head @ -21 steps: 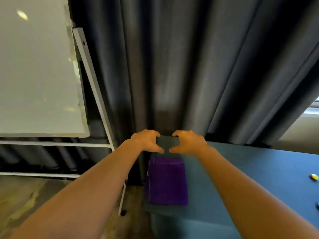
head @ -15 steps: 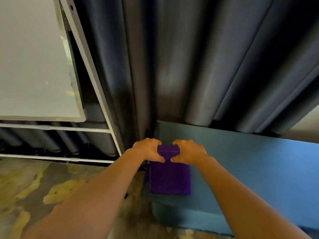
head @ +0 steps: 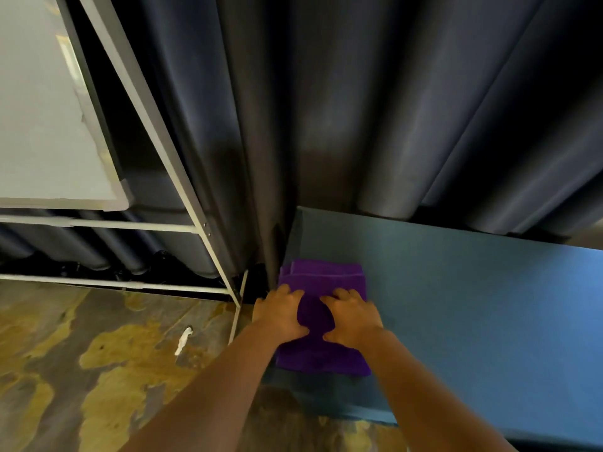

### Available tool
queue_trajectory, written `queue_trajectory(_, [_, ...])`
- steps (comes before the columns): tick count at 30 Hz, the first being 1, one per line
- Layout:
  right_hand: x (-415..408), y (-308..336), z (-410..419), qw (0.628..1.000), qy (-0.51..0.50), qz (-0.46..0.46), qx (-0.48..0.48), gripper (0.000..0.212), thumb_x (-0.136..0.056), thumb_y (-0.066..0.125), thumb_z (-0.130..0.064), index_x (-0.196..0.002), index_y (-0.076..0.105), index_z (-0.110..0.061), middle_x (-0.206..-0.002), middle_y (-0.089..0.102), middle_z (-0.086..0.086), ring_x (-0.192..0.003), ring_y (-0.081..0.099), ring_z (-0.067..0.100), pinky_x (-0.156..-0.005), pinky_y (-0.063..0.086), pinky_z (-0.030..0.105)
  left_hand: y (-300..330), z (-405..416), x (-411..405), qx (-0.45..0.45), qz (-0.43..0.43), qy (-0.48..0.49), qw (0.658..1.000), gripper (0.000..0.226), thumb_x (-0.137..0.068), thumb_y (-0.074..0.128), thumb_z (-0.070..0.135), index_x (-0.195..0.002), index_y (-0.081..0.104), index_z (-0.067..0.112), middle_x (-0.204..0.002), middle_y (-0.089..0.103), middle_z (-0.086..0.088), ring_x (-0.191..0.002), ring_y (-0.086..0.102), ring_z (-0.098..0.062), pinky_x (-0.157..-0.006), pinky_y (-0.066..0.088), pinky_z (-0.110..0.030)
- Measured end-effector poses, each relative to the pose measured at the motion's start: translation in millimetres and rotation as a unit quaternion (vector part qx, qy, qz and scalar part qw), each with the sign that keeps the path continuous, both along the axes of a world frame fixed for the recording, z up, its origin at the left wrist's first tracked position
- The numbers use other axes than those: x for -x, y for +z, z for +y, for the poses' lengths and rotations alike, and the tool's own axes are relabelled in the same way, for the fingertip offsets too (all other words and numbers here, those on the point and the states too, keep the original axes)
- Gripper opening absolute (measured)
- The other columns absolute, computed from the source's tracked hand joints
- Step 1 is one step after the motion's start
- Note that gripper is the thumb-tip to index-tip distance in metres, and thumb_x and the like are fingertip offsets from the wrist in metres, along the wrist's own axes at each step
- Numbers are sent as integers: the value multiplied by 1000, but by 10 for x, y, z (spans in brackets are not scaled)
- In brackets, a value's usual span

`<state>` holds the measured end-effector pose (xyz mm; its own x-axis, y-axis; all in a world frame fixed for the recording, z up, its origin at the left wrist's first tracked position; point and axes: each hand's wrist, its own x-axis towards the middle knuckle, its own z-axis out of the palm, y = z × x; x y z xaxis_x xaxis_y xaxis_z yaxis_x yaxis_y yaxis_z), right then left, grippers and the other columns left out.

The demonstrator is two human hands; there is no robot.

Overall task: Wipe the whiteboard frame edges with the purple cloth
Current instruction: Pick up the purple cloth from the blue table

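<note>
A folded purple cloth (head: 326, 278) lies on the near left corner of a blue table (head: 473, 305). My left hand (head: 280, 313) and my right hand (head: 354, 316) rest side by side, palms down, on the cloth's middle, with the thumbs pointing at each other. Neither hand's fingers close around the cloth. A doubled layer of cloth shows just beyond my fingertips. The whiteboard (head: 49, 125) stands at the upper left, and the lower right corner of its pale frame (head: 122, 197) is in view. It hangs on a white metal stand (head: 156, 125), well apart from both hands.
Dark pleated curtains (head: 359, 109) hang behind the table and the board. The stand's leg (head: 236, 318) comes down just left of my left wrist. The floor (head: 98, 370) is worn grey with yellow patches, and a small white scrap (head: 183, 340) lies on it.
My view has tilted down and moved closer. Both hands slid from the cloth's far edge back to its middle, and a folded layer now shows beyond them.
</note>
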<state>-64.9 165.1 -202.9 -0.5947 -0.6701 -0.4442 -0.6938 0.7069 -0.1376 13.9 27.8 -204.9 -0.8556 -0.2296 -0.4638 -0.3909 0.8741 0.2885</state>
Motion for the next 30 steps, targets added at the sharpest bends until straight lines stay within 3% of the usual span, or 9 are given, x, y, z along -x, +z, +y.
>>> queue_trajectory(3, [-9,-89,31,1000,-10,-5,28,72,-78,66,-39,-140,32,-24,-140,37,4,-128,31,25,-95,44,43,-122,35,-5,18,12,-13,1000,75,-77,70,37,-141,35,20,-141,32,-6,-129,33,-27,-104,40,-41])
queue_trajectory(12, [-10,-172,160,995,-34,-14,95,50,-83,61,-34,-131,46,-30,-132,50,-6,-124,41,16,-92,45,34,-205,32,-59,-2,78,16,997,44,-80,67,26,-123,57,21,-126,50,-3,-119,44,-21,-97,41,-28])
queue_trajectory(17, [-30,-141,205,996,-26,-27,86,39,-86,57,-30,-124,53,-29,-129,56,-7,-118,50,16,-92,44,32,-116,14,-112,-39,51,30,997,37,-83,64,31,-119,62,25,-125,57,1,-115,53,-18,-95,47,-33])
queue_trajectory(23, [241,377,129,990,-65,-34,119,35,-83,60,-30,-118,59,-26,-122,60,-3,-111,54,19,-85,43,30,378,-136,111,-134,89,91,983,38,-76,73,24,-113,68,15,-116,65,-5,-104,60,-17,-92,49,-31])
queue_trajectory(27, [464,940,87,982,-95,-15,162,30,-79,65,-30,-109,64,-25,-114,64,0,-103,57,20,-80,46,31,934,-226,308,-143,136,81,977,33,-76,74,21,-107,69,12,-110,66,-7,-98,60,-16,-83,48,-25])
queue_trajectory(30, [611,1457,57,973,-114,5,201,29,-76,69,-29,-104,66,-24,-110,66,1,-101,58,21,-83,48,33,1460,-299,467,-148,175,80,970,35,-74,76,20,-108,69,12,-109,66,-6,-98,61,-17,-85,49,-27])
